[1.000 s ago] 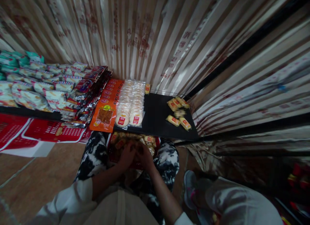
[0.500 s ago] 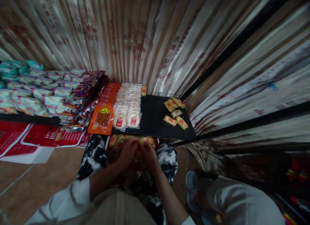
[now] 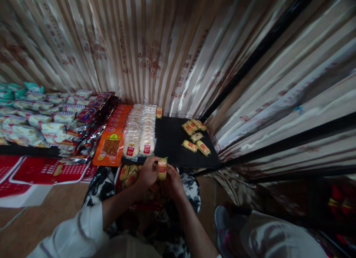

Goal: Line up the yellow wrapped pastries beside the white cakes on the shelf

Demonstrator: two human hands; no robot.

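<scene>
A small yellow wrapped snack with a red label (image 3: 162,169) stands upright between my hands, just in front of the shelf's edge. My left hand (image 3: 148,174) is closed on its left side, and my right hand (image 3: 172,180) grips it from the right. Beneath them, on my lap, lies a red-edged bag (image 3: 118,180) filled with similar yellow packets (image 3: 131,177), partly covered by my hands and forearms. More yellow packets (image 3: 190,145) lie loose on the right part of the black shelf (image 3: 169,139).
Rows of round white crackers (image 3: 147,146) and an orange snack pouch (image 3: 111,146) lie on the shelf. Farther left are dark red packets (image 3: 91,117) and white packets (image 3: 52,130). Striped curtain (image 3: 155,46) hangs behind. Another person's leg (image 3: 272,232) is at lower right.
My hands have lifted a yellow wrapped snack out of the bag's contents, and it now shows upright between my fingers. The view has shifted slightly, so the shelf appears lower and farther left.
</scene>
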